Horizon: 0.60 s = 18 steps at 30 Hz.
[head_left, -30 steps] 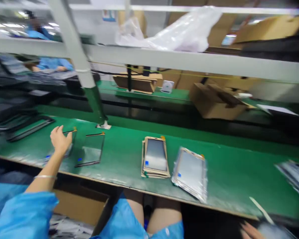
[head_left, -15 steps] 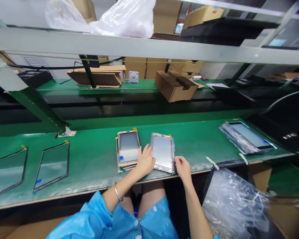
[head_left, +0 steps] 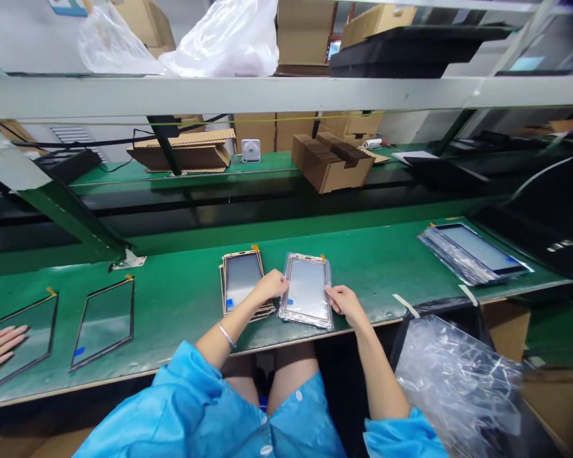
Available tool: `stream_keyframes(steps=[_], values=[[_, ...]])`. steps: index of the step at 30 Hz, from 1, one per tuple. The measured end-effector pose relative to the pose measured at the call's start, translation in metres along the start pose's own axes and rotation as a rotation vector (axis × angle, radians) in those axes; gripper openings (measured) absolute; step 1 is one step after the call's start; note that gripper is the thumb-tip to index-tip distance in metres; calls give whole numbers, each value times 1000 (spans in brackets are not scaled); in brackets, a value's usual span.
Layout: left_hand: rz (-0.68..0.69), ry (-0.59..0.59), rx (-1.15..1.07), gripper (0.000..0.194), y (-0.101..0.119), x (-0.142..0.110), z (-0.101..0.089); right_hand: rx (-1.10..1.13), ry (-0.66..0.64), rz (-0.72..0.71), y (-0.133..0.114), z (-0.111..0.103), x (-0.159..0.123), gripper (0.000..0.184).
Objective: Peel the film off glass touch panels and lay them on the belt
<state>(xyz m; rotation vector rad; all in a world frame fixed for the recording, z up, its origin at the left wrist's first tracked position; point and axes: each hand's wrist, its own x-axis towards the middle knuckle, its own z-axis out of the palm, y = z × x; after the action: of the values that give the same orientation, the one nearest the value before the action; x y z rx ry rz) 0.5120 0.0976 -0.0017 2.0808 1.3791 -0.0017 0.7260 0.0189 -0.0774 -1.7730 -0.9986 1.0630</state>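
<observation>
Left hand [head_left: 270, 286]: grip loose, open, lying on corner of panel stack [head_left: 241, 278], centre of table [head_left: 377, 267]. Right hand [head_left: 344, 302]: fingertips [head_left: 329, 291] against right edge of bagged panel [head_left: 307, 289], just beside stack; clamped or not, cannot tell. Co-worker's hand [head_left: 2, 345] on glass panel [head_left: 38, 324], far left.

Blue smock [head_left: 205, 407], thin silver bangle [head_left: 226, 334]

The clear plastic film [head_left: 307, 291] is glossy, the bench mat [head_left: 377, 267] smooth, the carton [head_left: 332, 165] matt corrugated cardboard.
</observation>
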Motion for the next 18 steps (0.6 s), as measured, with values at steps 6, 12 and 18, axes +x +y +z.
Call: stream_keyframes(steps=[6,12,18], values=[[-109,-90,23,29,8,-1,-2,-112,-132,13,-6,-6,7,41],[-183,-130,68,31,17,4,-3,-179,-182,-59,-11,-9,10,38],[-174,-249,22,30,22,7,1,-163,-31,-147,-19,-15,13,39]])
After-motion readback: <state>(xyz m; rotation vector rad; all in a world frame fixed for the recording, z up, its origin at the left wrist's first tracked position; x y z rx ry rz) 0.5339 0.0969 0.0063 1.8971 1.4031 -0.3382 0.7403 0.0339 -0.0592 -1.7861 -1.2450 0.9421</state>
